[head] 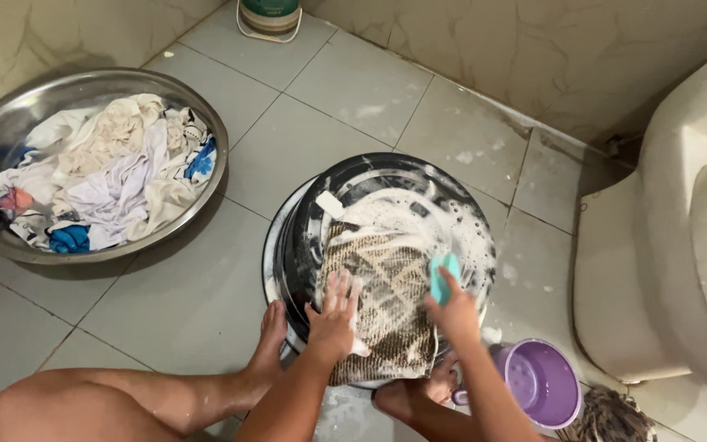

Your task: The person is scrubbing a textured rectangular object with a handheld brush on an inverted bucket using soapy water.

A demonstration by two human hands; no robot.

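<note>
Pressing flat with spread fingers, the left hand pins the brown-and-cream patterned woven cloth against the upturned dark round basin; that open palm seems there to keep the wet fabric from sliding on the soapy surface. The right hand is closed around a small teal scrubbing brush, held at the cloth's right edge with the bristle side apparently down. The cloth lies draped over the near half of the basin, its lower end hanging toward the person's bare feet, which sit against the basin's rim on either side, probably bracing it. White suds cover the far half of the basin, and a white bar of soap rests at the cloth's upper left corner, within easy reach.

A small purple plastic pail stands on the grey tiled floor just right of the right forearm. Well apart to the left, a wide shiny metal bowl holds a heap of white and blue-printed laundry, kept away from the foam. A pale toilet fills the right side.
</note>
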